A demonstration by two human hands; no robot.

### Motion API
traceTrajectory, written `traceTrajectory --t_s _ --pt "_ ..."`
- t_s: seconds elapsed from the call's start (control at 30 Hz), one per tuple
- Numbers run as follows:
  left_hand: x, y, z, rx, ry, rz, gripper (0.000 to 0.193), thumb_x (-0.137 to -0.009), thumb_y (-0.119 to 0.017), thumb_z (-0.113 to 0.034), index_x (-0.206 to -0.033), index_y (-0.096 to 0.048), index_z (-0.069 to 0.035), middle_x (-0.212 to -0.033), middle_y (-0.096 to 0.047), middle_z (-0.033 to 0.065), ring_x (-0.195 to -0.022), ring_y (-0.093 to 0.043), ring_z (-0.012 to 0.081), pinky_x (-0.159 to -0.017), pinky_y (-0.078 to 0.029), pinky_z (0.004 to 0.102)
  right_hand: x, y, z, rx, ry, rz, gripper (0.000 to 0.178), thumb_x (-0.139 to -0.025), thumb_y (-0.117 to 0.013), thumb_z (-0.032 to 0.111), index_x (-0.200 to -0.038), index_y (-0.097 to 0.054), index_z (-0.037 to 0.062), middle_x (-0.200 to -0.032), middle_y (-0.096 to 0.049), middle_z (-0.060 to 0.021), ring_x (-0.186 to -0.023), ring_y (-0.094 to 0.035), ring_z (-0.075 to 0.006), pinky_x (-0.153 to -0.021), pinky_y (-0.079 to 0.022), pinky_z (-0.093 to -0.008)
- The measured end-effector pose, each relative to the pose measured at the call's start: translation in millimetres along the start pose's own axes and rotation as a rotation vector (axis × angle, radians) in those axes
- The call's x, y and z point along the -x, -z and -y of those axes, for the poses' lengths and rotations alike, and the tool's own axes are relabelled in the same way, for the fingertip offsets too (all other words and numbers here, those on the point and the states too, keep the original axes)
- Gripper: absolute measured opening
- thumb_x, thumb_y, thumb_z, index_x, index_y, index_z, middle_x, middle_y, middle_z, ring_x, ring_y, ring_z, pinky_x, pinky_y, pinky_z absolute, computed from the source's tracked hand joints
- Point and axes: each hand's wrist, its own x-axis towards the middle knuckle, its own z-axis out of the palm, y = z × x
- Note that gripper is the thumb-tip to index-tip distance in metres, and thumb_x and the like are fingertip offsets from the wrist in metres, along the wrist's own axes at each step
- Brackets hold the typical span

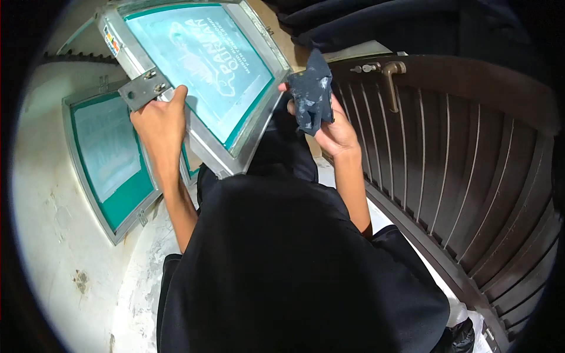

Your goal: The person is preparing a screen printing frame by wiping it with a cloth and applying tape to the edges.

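A screen printing frame (pixel 250 85) with a metal border and pale teal mesh is tilted up in front of me. My left hand (pixel 160 120) grips its left side beside a metal hinge plate (pixel 143 88), thumb on the border. In my right hand (pixel 340 132) is a crumpled dark cloth (pixel 312 97) with whitish stains. The right fingers reach behind the cloth to the frame's right edge; whether they also hold the frame I cannot tell.
Another screen frame (pixel 115 215) with green mesh leans on the stained white wall (pixel 50 259) at left. A dark brown slatted door (pixel 435 117) with a handle (pixel 391 85) and keys stands at right. Black and white plastic bags (pixel 462 335) lie at the lower right.
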Motion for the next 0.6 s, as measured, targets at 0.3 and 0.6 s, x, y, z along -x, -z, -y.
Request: traceTrajectory --t_s 0.3,0.6 --pt "14.7 -1.1 -0.8 0.058 0.011 0.008 0.042 -0.076 -0.081 -0.023 -0.066 -0.053 0.007 -0.056 -0.055 0.0121 -0.052 -0.052 0.0213 -0.059 -0.048 0.0409 21.5 27.7 -40.1 0.340 -0.115 -0.100 0.049 -0.105 -0.052 0.044 -0.131 -0.066 0.0045 -0.121 -0.067 -0.0075 -0.104 -0.063 -0.0146 -0.092 -0.047 -0.0297" --pt "9.0 -21.1 6.1 0.029 0.057 0.055 0.038 -0.075 -0.082 -0.023 -0.084 -0.062 0.008 -0.083 -0.065 0.0159 -0.076 -0.059 0.0274 -0.081 -0.051 0.0414 6.7 68.0 -95.0 0.724 -0.054 -0.050 0.036 -0.100 -0.072 0.026 -0.125 -0.061 0.0035 -0.095 -0.061 -0.0051 -0.079 -0.067 -0.0110 -0.070 -0.053 -0.0245"
